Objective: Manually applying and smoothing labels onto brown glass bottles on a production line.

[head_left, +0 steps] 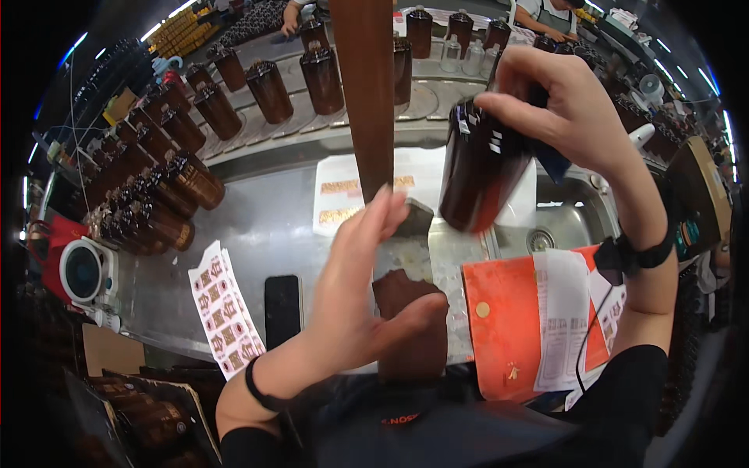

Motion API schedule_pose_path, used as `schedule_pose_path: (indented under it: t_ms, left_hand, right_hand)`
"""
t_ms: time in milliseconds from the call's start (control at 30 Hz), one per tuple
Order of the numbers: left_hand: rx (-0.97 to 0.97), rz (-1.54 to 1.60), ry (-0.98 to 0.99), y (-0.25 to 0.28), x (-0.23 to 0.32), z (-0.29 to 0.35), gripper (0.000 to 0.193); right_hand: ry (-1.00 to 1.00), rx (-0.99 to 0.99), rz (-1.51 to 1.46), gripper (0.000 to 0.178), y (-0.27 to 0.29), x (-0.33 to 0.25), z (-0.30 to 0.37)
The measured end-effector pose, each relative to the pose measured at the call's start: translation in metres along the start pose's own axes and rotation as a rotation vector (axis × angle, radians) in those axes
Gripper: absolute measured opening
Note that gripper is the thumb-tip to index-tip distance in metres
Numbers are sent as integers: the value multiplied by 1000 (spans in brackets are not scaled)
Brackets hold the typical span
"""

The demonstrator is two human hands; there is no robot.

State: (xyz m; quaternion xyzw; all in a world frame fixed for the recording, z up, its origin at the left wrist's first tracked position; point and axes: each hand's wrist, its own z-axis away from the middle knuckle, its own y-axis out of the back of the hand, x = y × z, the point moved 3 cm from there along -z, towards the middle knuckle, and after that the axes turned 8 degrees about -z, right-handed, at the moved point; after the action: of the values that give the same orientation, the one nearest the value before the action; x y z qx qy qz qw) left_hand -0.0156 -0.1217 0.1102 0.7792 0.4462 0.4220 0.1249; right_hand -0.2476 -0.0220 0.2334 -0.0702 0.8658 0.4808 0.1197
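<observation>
A dark brown glossy bottle hangs tilted above the worktop. My right hand grips it from above by its upper end, and the fingers hide the neck. My left hand is raised at the middle with nothing in it, fingers stretched and thumb apart. Beneath its thumb is a brown, rough-edged piece. Behind the left fingers lie a dark grey block and a white sheet with gold-patterned labels.
A brown upright post stands at the middle. Brown bottles line the conveyor and crowd the left. On the worktop are a phone, a label sheet and an orange folder. A sink is at right; people work beyond.
</observation>
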Motion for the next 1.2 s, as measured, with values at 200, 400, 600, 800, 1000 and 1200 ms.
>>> schedule_pose_path:
  t_ms: [200, 400, 600, 800, 1000, 1200]
  left_hand:
    - [-126, 360, 307, -36, 9, 14, 120]
    - [-79, 1038, 777, -64, -47, 55, 71]
    - [-29, 1285, 908, -67, -63, 53, 46]
    - [-153, 1347, 940, -77, -75, 56, 58]
    - [-165, 1394, 938, -74, -76, 55, 56]
    - [-100, 1157, 910, -66, -74, 33, 54]
  right_hand:
    - [-496, -532, -510, 37, -71, -20, 34]
    - [-769, -644, -964, 63, -156, 15, 96]
    - [-775, -511, -1053, 73, -181, 13, 104]
    - [-768, -424, -861, 66, -170, 2, 109]
    - [-794, -365, -930, 61, -166, -3, 107]
    - [-665, -260, -802, 55, -161, -5, 94]
